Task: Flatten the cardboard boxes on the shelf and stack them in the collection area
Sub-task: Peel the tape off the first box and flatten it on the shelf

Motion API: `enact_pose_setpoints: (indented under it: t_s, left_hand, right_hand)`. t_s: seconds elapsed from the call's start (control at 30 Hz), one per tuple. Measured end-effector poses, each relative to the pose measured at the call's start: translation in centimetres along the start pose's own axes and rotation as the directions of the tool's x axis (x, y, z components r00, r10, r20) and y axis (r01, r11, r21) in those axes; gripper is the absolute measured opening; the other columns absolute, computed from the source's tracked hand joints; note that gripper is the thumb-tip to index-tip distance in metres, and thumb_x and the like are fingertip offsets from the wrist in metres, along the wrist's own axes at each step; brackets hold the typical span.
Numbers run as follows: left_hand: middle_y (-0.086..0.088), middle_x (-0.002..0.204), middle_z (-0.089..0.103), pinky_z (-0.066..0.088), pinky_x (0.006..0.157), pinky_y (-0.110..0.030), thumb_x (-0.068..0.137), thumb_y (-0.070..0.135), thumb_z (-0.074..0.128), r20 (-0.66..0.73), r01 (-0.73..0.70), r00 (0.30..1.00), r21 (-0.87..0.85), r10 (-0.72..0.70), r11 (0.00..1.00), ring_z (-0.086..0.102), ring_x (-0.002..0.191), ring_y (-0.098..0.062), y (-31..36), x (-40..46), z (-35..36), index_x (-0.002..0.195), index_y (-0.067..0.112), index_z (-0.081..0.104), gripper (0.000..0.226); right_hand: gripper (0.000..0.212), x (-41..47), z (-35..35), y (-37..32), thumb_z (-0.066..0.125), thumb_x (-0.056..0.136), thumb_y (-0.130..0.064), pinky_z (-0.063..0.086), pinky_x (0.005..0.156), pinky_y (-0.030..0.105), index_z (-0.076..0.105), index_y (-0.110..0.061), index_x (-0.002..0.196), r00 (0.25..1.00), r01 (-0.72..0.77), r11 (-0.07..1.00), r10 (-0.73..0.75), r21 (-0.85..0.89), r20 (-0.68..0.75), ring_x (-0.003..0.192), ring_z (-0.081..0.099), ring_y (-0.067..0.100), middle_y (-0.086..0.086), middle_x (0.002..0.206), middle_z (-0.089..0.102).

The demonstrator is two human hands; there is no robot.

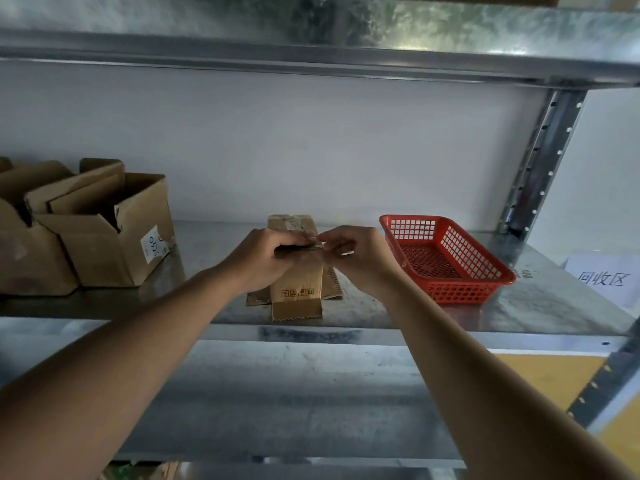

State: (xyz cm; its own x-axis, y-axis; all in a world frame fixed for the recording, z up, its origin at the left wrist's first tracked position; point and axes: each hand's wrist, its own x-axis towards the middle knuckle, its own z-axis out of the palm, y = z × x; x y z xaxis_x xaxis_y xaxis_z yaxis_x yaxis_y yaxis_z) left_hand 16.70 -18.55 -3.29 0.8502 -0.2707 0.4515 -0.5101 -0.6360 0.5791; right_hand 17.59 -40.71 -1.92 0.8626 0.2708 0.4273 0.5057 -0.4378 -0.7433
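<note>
A small brown cardboard box point(296, 292) stands on the metal shelf point(374, 306) at the middle, its flaps spread out at the base. My left hand point(265, 259) grips its top edge from the left. My right hand point(356, 256) pinches a strip of clear tape at the same top edge from the right. Two larger open cardboard boxes point(104, 233) stand at the shelf's left end.
A red plastic basket point(446, 258) sits just right of my hands. A white paper sign point(604, 280) with printed characters lies at the far right. The upper shelf point(311, 46) hangs close overhead, and a steel upright point(540, 161) stands at the right.
</note>
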Motion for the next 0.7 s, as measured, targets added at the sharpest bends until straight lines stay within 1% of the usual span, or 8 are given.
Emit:
enact_pose_setpoints:
  t_s: [0.1, 0.17, 0.23, 0.33, 0.47, 0.57, 0.63, 0.7]
  left_hand:
    - [0.018, 0.14, 0.063, 0.046, 0.106, -0.016, 0.098, 0.028, 0.072, 0.016, -0.014, 1.0, -0.001, 0.014, 1.0, 0.056, 0.132, -0.002, 0.1, 0.0, 0.0, 0.133, 0.032, 0.07, 0.035]
    - [0.018, 0.14, 0.063, 0.048, 0.107, -0.019, 0.097, 0.029, 0.071, 0.025, -0.016, 1.0, -0.01, 0.016, 1.0, 0.055, 0.133, -0.001, 0.3, -0.1, -0.2, 0.133, 0.033, 0.07, 0.036]
    - [0.019, 0.139, 0.063, 0.049, 0.105, -0.02, 0.095, 0.035, 0.072, 0.014, -0.013, 1.0, -0.027, 0.014, 1.0, 0.056, 0.13, 0.002, 0.4, -0.2, -0.2, 0.132, 0.035, 0.07, 0.038]
    - [0.025, 0.131, 0.067, 0.05, 0.1, -0.016, 0.097, 0.036, 0.072, 0.016, -0.031, 0.999, -0.033, 0.031, 0.999, 0.06, 0.122, 0.006, 0.6, -0.3, -0.2, 0.131, 0.037, 0.071, 0.033]
    - [0.034, 0.134, 0.06, 0.044, 0.107, -0.014, 0.101, 0.031, 0.069, 0.081, -0.087, 0.994, 0.099, 0.079, 0.991, 0.055, 0.129, 0.008, 0.4, -0.1, -0.5, 0.139, 0.04, 0.063, 0.04]
    - [0.029, 0.142, 0.056, 0.043, 0.107, -0.015, 0.1, 0.034, 0.067, 0.142, -0.06, 0.989, 0.225, 0.028, 0.973, 0.054, 0.128, 0.007, 0.2, 0.5, -1.0, 0.142, 0.049, 0.056, 0.046]
    - [0.043, 0.138, 0.05, 0.035, 0.102, -0.005, 0.101, 0.037, 0.065, 0.156, -0.037, 0.988, 0.28, -0.008, 0.959, 0.05, 0.124, 0.016, 0.4, 0.5, -1.1, 0.14, 0.058, 0.051, 0.047]
    - [0.054, 0.124, 0.047, 0.031, 0.094, 0.002, 0.101, 0.037, 0.065, 0.15, -0.016, 0.988, 0.293, -0.029, 0.956, 0.047, 0.111, 0.029, 0.7, 0.5, -1.0, 0.137, 0.065, 0.044, 0.05]
  right_hand:
    - [0.025, 0.1, 0.1, -0.3, 0.086, 0.081, -0.011, 0.055, 0.072, 0.014, 0.083, -0.022, 0.104, 0.991, 0.126, 0.968, -0.133, -0.216, -0.019, 0.076, 0.071, 0.003, -0.009, 0.092, 0.074]
    - [0.02, 0.4, 0.0, -0.7, 0.085, 0.082, -0.01, 0.046, 0.068, 0.006, 0.084, -0.02, 0.1, 0.983, 0.159, 0.942, -0.18, -0.295, -0.045, 0.072, 0.066, 0.002, -0.007, 0.094, 0.071]
    - [0.017, 0.5, -0.3, -1.0, 0.082, 0.085, -0.007, 0.043, 0.069, 0.004, 0.084, -0.018, 0.099, 0.988, 0.138, 0.94, -0.154, -0.312, -0.027, 0.075, 0.066, 0.005, -0.003, 0.097, 0.076]
    - [0.016, 0.5, -0.8, -1.7, 0.078, 0.088, -0.005, 0.042, 0.066, 0.003, 0.084, -0.019, 0.095, 0.995, 0.091, 0.947, -0.1, -0.309, -0.011, 0.079, 0.068, 0.007, -0.005, 0.088, 0.079]
    - [0.008, 1.1, -1.4, -3.2, 0.079, 0.091, -0.014, 0.04, 0.057, 0.014, 0.084, -0.019, 0.093, 0.992, 0.114, 0.909, -0.083, -0.402, 0.094, 0.078, 0.064, 0.014, -0.006, 0.078, 0.067]
    - [0.014, 1.4, -1.1, -4.3, 0.07, 0.097, -0.013, 0.05, 0.067, 0.028, 0.082, -0.02, 0.099, 0.98, 0.184, 0.812, -0.108, -0.555, 0.167, 0.085, 0.067, 0.023, 0.001, 0.094, 0.07]
    - [0.021, 1.4, -0.6, -4.7, 0.063, 0.099, -0.009, 0.057, 0.074, 0.037, 0.081, -0.02, 0.101, 0.975, 0.216, 0.768, -0.131, -0.603, 0.182, 0.09, 0.068, 0.027, 0.006, 0.104, 0.071]
    - [0.024, 1.3, -0.3, -4.8, 0.06, 0.099, -0.007, 0.055, 0.069, 0.035, 0.08, -0.021, 0.1, 0.97, 0.24, 0.758, -0.173, -0.606, 0.168, 0.089, 0.068, 0.025, 0.004, 0.103, 0.072]
